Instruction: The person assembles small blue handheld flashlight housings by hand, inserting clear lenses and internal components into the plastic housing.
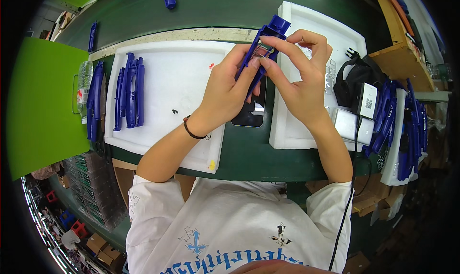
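Observation:
A long blue plastic housing is held up at a slant above the green table, between the two foam trays. My left hand wraps round its lower part, the thumb pressed onto its open middle. At that same opening, the thumb and forefinger of my right hand come together over small clear or metallic parts inside. What exactly the right fingertips pinch is too small to make out. Beneath the hands a dark smartphone lies on the table, partly covered by them.
The left white foam tray bears several blue housings. In the right foam tray are clear plastic pieces. A black strap, a white power bank with a cable and more blue housings crowd the right. A plastic bottle stands left.

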The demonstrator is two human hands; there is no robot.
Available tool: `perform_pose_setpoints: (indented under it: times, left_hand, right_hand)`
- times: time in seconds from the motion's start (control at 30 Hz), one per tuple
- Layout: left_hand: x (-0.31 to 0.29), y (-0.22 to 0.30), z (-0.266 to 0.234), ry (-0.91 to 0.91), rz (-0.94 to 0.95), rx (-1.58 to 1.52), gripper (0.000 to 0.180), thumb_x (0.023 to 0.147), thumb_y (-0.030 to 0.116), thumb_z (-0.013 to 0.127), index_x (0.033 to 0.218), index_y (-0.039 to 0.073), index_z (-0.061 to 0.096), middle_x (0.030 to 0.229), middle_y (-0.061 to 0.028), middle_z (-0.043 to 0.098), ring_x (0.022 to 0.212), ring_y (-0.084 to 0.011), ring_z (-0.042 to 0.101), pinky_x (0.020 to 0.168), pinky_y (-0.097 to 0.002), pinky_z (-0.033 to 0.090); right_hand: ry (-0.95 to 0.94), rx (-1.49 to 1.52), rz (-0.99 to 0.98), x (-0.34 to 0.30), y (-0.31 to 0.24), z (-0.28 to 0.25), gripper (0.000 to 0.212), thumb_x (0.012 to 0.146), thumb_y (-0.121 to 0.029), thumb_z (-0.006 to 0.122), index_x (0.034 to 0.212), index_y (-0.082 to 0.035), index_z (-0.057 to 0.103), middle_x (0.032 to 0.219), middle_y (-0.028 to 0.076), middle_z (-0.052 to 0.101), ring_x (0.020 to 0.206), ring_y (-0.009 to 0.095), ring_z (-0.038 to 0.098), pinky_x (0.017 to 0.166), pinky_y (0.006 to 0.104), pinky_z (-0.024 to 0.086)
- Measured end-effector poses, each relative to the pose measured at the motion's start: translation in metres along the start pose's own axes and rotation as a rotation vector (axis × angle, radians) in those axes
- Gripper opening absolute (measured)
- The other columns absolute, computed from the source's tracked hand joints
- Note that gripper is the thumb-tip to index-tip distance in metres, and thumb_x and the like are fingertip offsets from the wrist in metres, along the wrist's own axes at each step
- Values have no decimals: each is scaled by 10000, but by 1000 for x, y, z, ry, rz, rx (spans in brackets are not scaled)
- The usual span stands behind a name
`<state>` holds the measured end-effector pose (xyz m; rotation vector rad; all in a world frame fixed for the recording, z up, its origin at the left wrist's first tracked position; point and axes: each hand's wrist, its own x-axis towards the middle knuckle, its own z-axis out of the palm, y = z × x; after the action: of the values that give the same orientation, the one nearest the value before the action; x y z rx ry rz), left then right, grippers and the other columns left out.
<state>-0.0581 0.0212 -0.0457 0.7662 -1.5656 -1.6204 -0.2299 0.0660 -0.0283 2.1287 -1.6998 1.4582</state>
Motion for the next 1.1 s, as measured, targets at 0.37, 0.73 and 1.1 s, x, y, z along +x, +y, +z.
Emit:
perform_pose_setpoints:
  times: [0.37,0.73,1.1]
  left_hand:
    - [-2,0,1,5,7,-32,217,1100,208,509,1193,23,576,801,-14,648,580,-47,584,478,-205,440]
    - [-6,-4,19,4,57,-34,169,1089,157,516,1183,25,565,806,-33,669,555,-64,601,470,-228,447]
    - [-11,-7,30,-48,54,6,149,1111,134,435,1213,38,489,780,-27,590,540,-71,564,470,-221,426]
  right_hand:
    - [-27,-25,-85,2,5,-1,313,824,-195,808,1136,-209,790,1117,46,542,1004,234,430,891,377,344]
    - [168,926,424,-2,-17,14,292,1023,-197,633,1264,-42,580,1069,79,562,876,152,598,659,291,542]
    - [-129,1060,669,-10,-19,15,406,1113,-319,467,1313,23,558,1176,154,732,930,136,694,761,256,573]
